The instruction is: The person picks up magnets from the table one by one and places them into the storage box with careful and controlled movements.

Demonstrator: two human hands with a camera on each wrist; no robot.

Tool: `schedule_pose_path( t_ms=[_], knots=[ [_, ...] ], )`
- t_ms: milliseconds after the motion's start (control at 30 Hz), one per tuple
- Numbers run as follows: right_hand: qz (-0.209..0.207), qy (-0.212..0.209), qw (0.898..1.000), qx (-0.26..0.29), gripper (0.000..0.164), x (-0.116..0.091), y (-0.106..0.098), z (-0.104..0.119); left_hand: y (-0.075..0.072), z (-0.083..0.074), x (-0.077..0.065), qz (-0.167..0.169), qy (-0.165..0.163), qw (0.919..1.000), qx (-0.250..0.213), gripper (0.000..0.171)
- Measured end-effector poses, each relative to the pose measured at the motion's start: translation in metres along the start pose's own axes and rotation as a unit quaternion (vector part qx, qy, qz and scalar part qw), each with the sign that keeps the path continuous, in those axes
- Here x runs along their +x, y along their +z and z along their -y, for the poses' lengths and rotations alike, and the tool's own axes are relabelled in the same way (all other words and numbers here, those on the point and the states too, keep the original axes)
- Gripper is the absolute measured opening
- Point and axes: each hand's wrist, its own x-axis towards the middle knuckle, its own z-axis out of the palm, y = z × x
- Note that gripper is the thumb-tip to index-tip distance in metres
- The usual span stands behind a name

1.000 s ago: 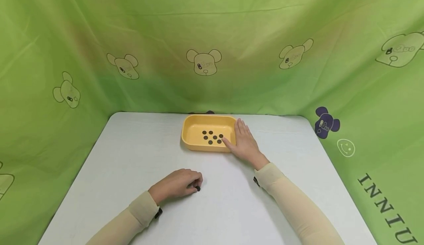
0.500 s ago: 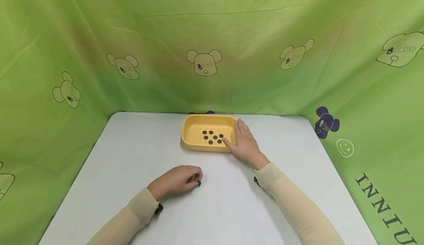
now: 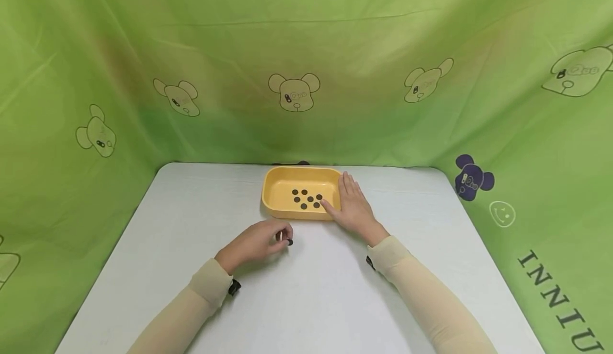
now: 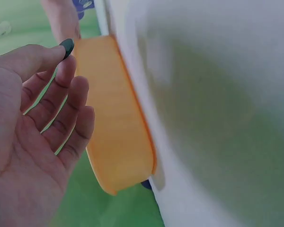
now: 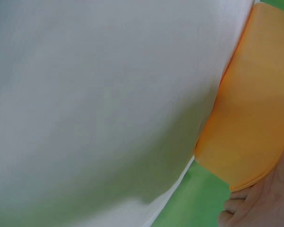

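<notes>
My left hand (image 3: 254,241) pinches a small black disc (image 4: 67,48) between thumb and forefinger, just above the table and in front of a yellow tray (image 3: 297,215). Its other fingers curve loosely inward. My right hand (image 3: 353,207) rests on the tray's right end with fingers straight, the thumb reaching over the rim. Several dark round discs (image 3: 310,199) lie flat on the tray floor. In the right wrist view, the tray's outer wall (image 5: 251,109) shows beside the right hand's fingers (image 5: 234,205).
A white-covered table (image 3: 306,290) lies under both arms, with the tray near its far edge. Green printed cloth (image 3: 297,34) hangs behind the table and along both sides. Black bands (image 3: 234,287) show near the sleeve cuffs.
My left hand has moved away from me, up toward the tray's front wall, still pinching the black disc. The right hand and the tray have stayed in place.
</notes>
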Motion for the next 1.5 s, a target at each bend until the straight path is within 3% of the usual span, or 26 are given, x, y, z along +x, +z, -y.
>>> schedule_pose_path(
  t_ms=[367, 667, 1233, 1500],
  knots=[
    [0.003, -0.003, 1.0, -0.002, 0.106, 0.001, 0.001, -0.001, -0.021, 0.011, 0.019, -0.068, -0.018, 0.9975, -0.01, 0.008],
    [0.0, -0.005, 1.0, -0.002, 0.105, 0.0, 0.003, -0.003, -0.027, 0.02, 0.042, -0.098, -0.037, 0.9944, -0.014, 0.008],
    [-0.007, -0.012, 1.0, 0.003, 0.105, -0.003, 0.004, -0.006, -0.029, 0.028, 0.071, -0.077, -0.078, 0.9937, -0.023, 0.005],
    [-0.008, -0.018, 1.0, -0.011, 0.109, -0.005, 0.004, -0.007, -0.026, 0.033, 0.082, -0.05, -0.098, 0.9938, -0.016, 0.005]
  ],
)
